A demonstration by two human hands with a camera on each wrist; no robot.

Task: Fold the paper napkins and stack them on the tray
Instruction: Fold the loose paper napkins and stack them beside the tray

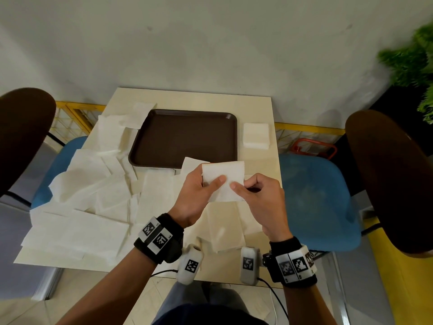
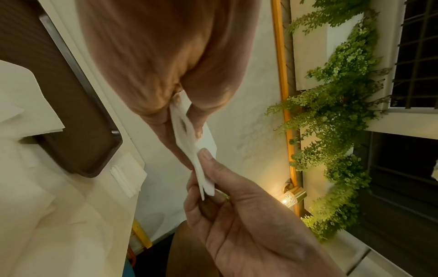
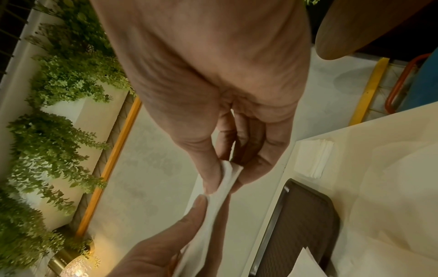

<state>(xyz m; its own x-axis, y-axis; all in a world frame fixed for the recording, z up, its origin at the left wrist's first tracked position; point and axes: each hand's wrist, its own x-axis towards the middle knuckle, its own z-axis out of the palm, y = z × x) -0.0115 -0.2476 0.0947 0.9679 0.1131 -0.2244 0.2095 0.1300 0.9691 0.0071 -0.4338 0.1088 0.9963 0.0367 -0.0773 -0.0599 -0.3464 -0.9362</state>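
Observation:
Both hands hold one folded white napkin [image 1: 223, 180] up above the table, just in front of the empty brown tray [image 1: 185, 137]. My left hand [image 1: 206, 184] pinches its left side with the thumb on top. My right hand [image 1: 243, 187] pinches its right edge. The left wrist view shows the napkin [image 2: 189, 142] edge-on between thumb and fingers; the right wrist view shows the napkin [image 3: 226, 180] pinched the same way. Many unfolded napkins [image 1: 89, 188] lie spread over the table's left half. A neat stack of napkins [image 1: 255, 136] sits right of the tray.
The small cream table [image 1: 257, 106] stands against a pale wall. Blue chairs [image 1: 318, 198] flank it on both sides, with dark round chair backs [image 1: 389, 179] beyond. Two tagged white devices [image 1: 249, 263] with cables lie at the near edge. Green plants [image 1: 412, 59] hang at the right.

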